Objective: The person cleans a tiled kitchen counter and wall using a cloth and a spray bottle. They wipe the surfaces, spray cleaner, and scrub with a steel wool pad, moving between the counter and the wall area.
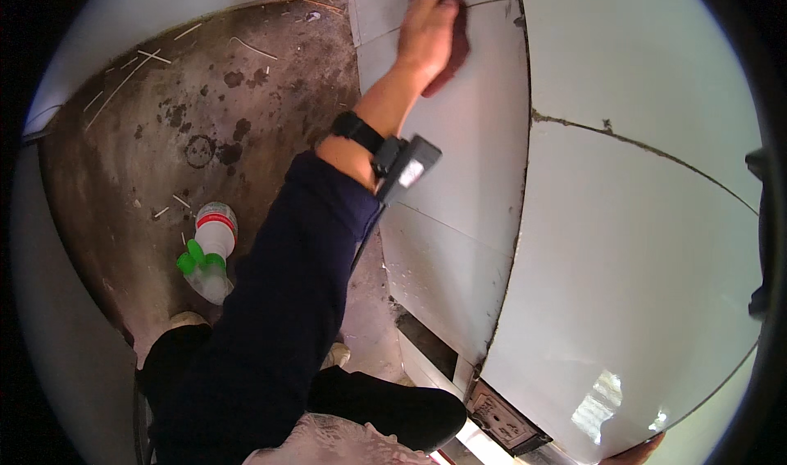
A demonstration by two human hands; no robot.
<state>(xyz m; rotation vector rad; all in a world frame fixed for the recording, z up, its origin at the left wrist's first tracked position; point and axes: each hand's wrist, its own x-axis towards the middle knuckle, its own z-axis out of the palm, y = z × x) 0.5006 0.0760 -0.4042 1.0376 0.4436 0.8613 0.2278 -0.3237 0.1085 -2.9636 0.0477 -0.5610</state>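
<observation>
My left hand (pixel 427 35) presses a dark red cloth (pixel 460 56) against the upright white tiled side (pixel 449 127) of a tiled structure. A black strap with a dark device is on that wrist, below the rolled sleeve. At the bottom right edge, a small strip of skin, seemingly my right hand (pixel 639 451), shows by the white tiled top (pixel 615 250); its fingers cannot be made out. A white plastic bottle (pixel 216 234) with a red band and green cap parts is on the floor, left of my sleeve.
The stained brown floor (pixel 276 102) has thin pale sticks (pixel 126 87) and dark wet spots. A small reddish-brown metal door (pixel 501 419) is set low in the tiled structure, near my knee. A dark opening (pixel 427 339) lies beside it. Pale walls stand at the left and top.
</observation>
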